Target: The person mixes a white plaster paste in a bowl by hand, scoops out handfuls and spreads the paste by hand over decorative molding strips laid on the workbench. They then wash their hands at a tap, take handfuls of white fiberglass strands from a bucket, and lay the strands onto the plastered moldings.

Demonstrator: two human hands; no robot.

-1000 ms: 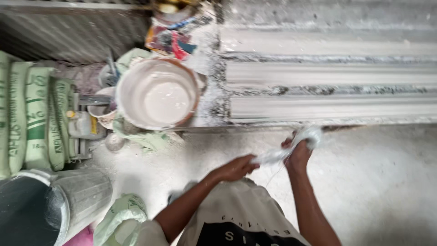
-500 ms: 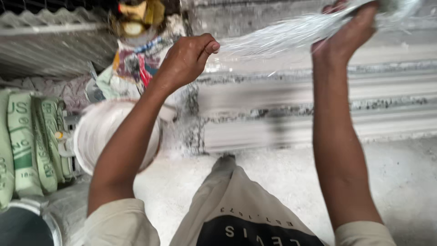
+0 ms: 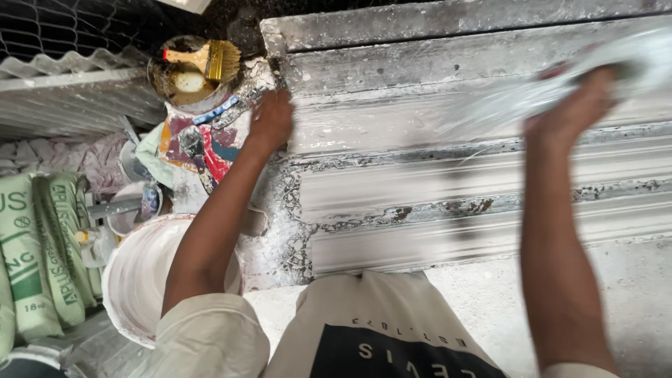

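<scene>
Both arms are stretching out over the long grey mould (image 3: 476,175). The left hand (image 3: 271,120) and right hand (image 3: 574,112) are each pinching an end of a blurred white fibre strand (image 3: 490,105), holding it across the mould's top. A white bucket (image 3: 140,280) is sitting below left.

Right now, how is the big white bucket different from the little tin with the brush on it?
The big white bucket is wide and pale, coated white inside. The little tin is far smaller, dark and grimy, with a yellow brush lying across its rim. The bucket sits near the left arm's elbow; the tin lies beyond the left hand. Both are round and open-topped.
</scene>
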